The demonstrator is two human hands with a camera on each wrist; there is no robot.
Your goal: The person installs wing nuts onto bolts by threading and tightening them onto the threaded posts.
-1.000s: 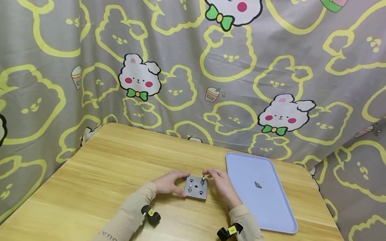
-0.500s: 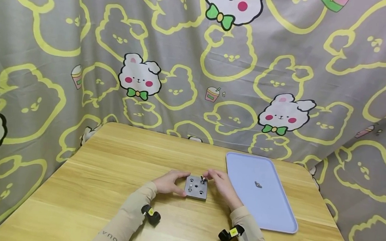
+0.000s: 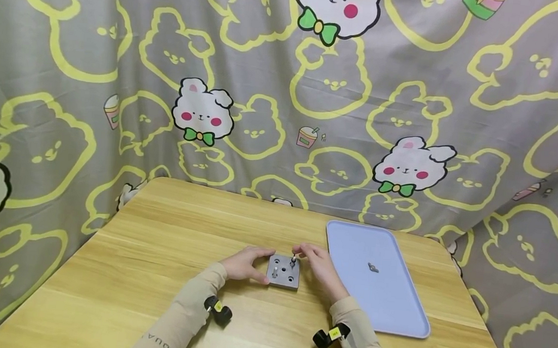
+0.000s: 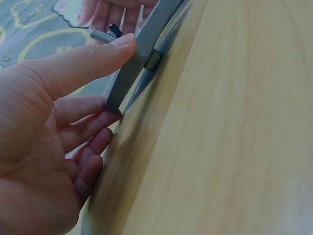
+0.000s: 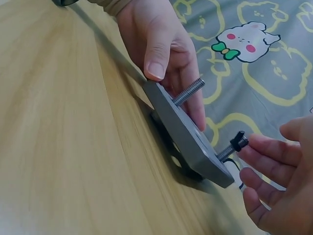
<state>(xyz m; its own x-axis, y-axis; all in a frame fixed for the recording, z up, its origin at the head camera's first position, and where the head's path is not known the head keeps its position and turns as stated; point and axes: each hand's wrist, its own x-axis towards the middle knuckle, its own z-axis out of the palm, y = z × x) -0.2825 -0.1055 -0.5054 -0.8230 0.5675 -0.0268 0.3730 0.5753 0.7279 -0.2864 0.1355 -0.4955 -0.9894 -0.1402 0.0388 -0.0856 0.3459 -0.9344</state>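
Note:
In the head view, a square grey metal plate (image 3: 279, 280) with several holes lies on the table. My left hand (image 3: 242, 264) grips its left side, the thumb at the near edge and fingers at the far one. Two threaded studs rise from the plate; the near-left stud (image 5: 188, 92) is bare. A small dark wing nut (image 5: 239, 141) sits near the tip of the far-right stud (image 5: 225, 154). My right hand (image 3: 322, 269) is beside that stud, a fingertip touching the wing nut and the thumb apart from it. Round feet show under the plate in the left wrist view.
A pale blue tray (image 3: 372, 299) lies to the right, close to my right forearm. On it are small metal parts (image 3: 373, 267), too small to tell apart. The wooden table (image 3: 182, 215) ends at a patterned curtain (image 3: 260, 167) behind.
The wing nut on the far-right stud has changed its angle between frames, and my right fingers and wrist have shifted slightly with it. My left hand and the plate stay in place.

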